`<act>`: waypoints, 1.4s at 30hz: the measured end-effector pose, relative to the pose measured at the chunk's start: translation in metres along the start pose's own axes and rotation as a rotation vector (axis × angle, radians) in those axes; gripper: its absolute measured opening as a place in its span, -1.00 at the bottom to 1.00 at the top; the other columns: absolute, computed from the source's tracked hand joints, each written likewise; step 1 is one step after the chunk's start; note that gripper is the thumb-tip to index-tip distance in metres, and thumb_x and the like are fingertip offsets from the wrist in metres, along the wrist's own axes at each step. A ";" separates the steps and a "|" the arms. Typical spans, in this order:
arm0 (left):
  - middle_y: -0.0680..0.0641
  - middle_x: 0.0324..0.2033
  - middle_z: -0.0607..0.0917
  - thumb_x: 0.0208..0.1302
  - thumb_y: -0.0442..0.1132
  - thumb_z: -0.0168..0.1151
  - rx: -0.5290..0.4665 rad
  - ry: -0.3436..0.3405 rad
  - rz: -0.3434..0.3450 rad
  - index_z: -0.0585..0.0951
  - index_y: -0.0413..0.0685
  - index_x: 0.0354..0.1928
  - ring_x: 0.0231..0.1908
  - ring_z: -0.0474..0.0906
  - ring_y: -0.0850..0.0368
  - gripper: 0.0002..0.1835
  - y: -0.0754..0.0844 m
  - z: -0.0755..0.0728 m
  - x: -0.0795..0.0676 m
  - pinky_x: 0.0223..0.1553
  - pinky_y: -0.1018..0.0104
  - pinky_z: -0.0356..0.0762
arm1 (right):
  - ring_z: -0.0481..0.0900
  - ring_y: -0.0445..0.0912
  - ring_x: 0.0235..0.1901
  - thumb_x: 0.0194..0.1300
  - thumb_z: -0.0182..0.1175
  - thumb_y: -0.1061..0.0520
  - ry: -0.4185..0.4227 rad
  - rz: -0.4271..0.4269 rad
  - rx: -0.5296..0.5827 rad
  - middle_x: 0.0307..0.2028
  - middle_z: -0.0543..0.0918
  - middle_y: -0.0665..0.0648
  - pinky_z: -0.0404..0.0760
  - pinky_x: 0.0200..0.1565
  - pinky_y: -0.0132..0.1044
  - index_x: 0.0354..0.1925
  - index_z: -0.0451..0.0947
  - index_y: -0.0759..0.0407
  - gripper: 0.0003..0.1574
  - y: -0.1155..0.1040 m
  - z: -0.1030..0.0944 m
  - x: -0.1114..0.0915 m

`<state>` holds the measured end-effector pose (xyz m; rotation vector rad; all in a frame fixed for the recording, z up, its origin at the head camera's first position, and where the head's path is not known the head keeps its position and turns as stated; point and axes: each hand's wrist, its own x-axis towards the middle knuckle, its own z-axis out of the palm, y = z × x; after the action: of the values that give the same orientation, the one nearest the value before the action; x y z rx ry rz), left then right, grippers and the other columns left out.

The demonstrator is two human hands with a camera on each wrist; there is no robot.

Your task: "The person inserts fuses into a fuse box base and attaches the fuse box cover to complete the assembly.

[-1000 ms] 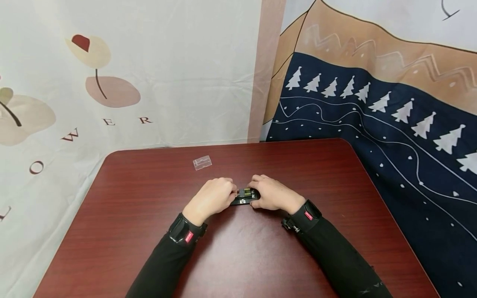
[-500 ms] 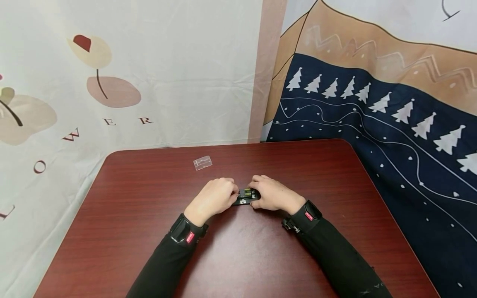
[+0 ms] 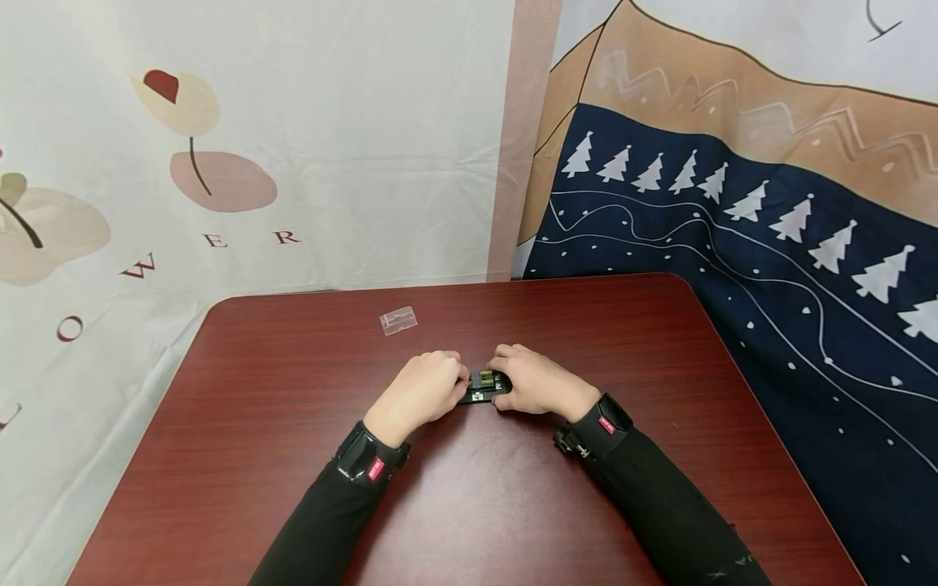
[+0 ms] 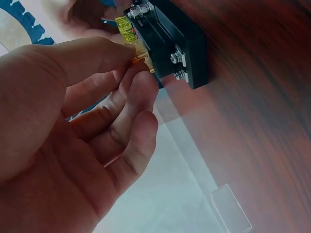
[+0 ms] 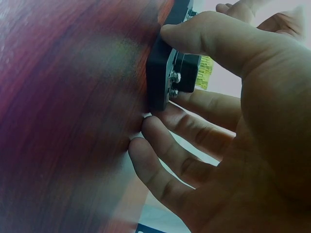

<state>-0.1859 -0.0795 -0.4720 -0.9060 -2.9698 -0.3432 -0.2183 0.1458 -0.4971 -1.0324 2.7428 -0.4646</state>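
A black fuse block point(image 3: 478, 397) with metal screw terminals lies on the table between both hands. My left hand point(image 3: 419, 391) pinches an amber blade fuse point(image 4: 140, 52) between thumb and forefinger at the block's top; how deep it sits is hidden by the fingers. Beside it, a yellow blade fuse point(image 4: 126, 29) stands in the block. From the other end, my right hand point(image 3: 541, 382) grips the block, its thumb along one long side and fingers at the opposite side. In the right wrist view the block's body point(image 5: 160, 73) shows under that thumb.
A small clear plastic cover point(image 3: 398, 321) lies farther back on the reddish-brown table point(image 3: 586, 325), left of the hands. Printed cloth point(image 3: 381, 146) hangs behind the table's far edge, and dark blue cloth point(image 3: 777, 325) along its right side.
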 end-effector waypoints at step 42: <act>0.09 -0.51 0.56 0.35 -0.24 0.30 -0.023 -0.016 -0.002 0.69 0.18 -0.55 -0.48 0.56 0.07 -0.73 -0.003 -0.004 0.000 -0.34 0.01 0.66 | 0.48 -0.09 -0.11 0.12 0.46 -0.07 0.003 -0.001 -0.011 -0.12 0.53 -0.02 0.58 -0.05 -0.14 0.14 0.69 0.11 -0.38 0.000 0.001 0.000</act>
<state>-0.1875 -0.0827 -0.4687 -0.9123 -2.9878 -0.3730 -0.2181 0.1458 -0.4981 -1.0364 2.7504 -0.4525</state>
